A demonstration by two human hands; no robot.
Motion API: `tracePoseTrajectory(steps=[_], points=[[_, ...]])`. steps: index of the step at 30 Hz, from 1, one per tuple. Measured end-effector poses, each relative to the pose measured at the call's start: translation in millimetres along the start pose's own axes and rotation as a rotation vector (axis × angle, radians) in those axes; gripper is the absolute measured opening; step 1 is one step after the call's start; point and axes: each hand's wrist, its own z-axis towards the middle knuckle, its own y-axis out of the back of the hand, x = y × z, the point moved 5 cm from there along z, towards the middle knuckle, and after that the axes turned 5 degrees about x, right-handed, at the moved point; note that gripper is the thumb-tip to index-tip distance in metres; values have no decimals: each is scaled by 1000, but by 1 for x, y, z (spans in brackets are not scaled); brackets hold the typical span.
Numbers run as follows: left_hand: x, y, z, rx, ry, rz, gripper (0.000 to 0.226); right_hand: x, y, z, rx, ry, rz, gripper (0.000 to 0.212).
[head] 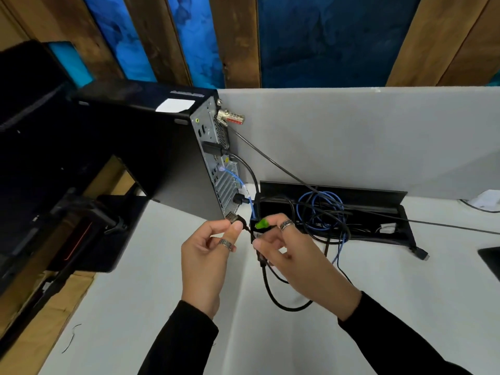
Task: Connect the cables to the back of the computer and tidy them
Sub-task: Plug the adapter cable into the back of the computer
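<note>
A black computer tower [162, 147] stands on the white desk [151, 266], its metal back panel [213, 163] facing right. A black plug and a blue network cable [244, 194] are in the panel. My left hand [208, 255] pinches a black USB plug [233, 217] just below the panel's bottom corner. My right hand [286, 247] holds a green-tipped plug [262, 224] between its fingers, together with a black cable [273, 293] that loops down over the desk. Both hands wear rings.
A black cable tray [373, 201] behind my hands holds a tangle of blue and black cables [322, 212]. A combination cable lock [231, 117] hangs at the tower's top. A grey partition [351, 136] backs the desk. Dark equipment [40, 163] fills the left.
</note>
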Motion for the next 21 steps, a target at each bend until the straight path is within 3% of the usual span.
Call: tracePoseTrajectory(steps=[6, 15, 21], points=[[2, 0, 18, 17, 38, -19, 10, 9, -1, 24, -18, 8, -33, 4], [-12, 2, 49, 23, -44, 71, 10, 28, 10, 57, -253, 227, -668, 27], [-18, 1, 57, -11, -167, 191, 6, 14, 13, 71, -252, 282, -518, 39]])
